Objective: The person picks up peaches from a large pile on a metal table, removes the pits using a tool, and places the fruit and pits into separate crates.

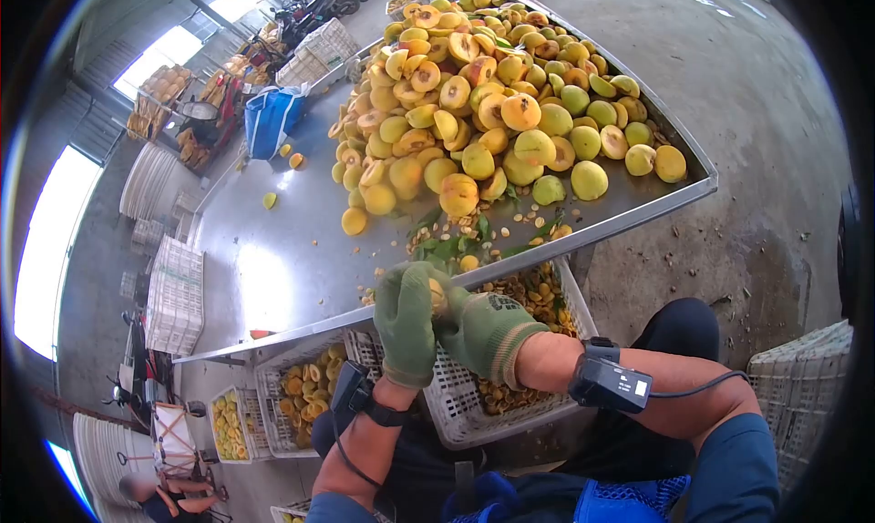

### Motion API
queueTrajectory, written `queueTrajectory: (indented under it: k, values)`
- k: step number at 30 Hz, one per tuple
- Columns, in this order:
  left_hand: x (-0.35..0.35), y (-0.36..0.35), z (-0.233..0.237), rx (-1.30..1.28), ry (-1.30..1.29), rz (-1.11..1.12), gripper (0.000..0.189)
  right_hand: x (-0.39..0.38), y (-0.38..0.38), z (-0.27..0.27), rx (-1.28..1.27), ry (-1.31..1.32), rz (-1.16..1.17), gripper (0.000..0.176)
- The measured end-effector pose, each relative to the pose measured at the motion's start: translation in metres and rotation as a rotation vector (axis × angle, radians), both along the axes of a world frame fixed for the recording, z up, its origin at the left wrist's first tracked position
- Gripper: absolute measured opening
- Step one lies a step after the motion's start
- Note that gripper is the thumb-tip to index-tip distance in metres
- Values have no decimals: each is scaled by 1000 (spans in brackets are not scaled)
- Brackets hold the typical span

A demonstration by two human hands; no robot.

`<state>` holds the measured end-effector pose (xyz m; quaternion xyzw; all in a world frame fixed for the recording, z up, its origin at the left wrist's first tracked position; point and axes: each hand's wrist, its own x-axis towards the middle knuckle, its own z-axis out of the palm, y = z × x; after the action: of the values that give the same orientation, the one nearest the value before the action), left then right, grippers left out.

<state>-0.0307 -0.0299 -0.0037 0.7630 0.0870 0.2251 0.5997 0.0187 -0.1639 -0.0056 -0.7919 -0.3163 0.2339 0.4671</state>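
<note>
My left hand (406, 318), in a green knit glove, is wrapped around a yellow peach (437, 297) just off the near edge of the metal table. Pressed up to the same peach from the right is my right hand (488, 330), also gloved, with its fingers curled in. Most of the peach is covered by the gloves, and I cannot tell what else the right hand grips. Below both hands stands a white crate (450, 432) with yellow peach pieces (510, 399). A large heap of whole and halved peaches (456, 113) covers the tabletop beyond.
The metal table (246, 277) has a raised rim. Loose pits and green leaves (460, 245) lie near its front edge. A blue bag (272, 122) stands at its left corner. More peach crates (273, 405) sit at lower left, with a seated person (173, 500) farther off.
</note>
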Motion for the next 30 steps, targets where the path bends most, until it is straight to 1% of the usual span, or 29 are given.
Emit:
queueTrajectory:
  k: [3, 6, 9, 12, 15, 17, 21, 24, 27, 30]
  values:
    - [2, -1, -4, 154, -30, 84, 24, -1, 2, -1, -19, 28, 13, 39]
    - [4, 0, -6, 169, -56, 73, 31, 0, 1, -1, 2, 30, 25, 35]
    - [3, 1, -1, 193, -55, 36, 31, 2, 5, -5, 24, 50, 47, 30]
    - [5, 5, 2, 317, -96, 13, 29, 4, 4, -3, 31, 88, 77, 27]
    - [6, 12, -2, 288, -92, -54, 23, 9, 0, 0, 16, 102, 117, 28]
    - [5, 13, 3, 253, -23, -132, 19, 15, -4, 1, -14, 109, 167, 28]
    - [6, 17, 11, 248, 65, -275, 14, 21, -1, -18, -80, -40, 236, 28]
    - [5, 17, 21, 227, 143, -357, 14, 30, -5, -15, -76, -50, 329, 27]
    - [6, 20, 19, 329, 124, -349, 14, 33, -6, -12, -71, -51, 368, 26]
    - [10, 22, 5, 383, 35, -318, 14, 32, -7, -16, -54, -70, 384, 25]
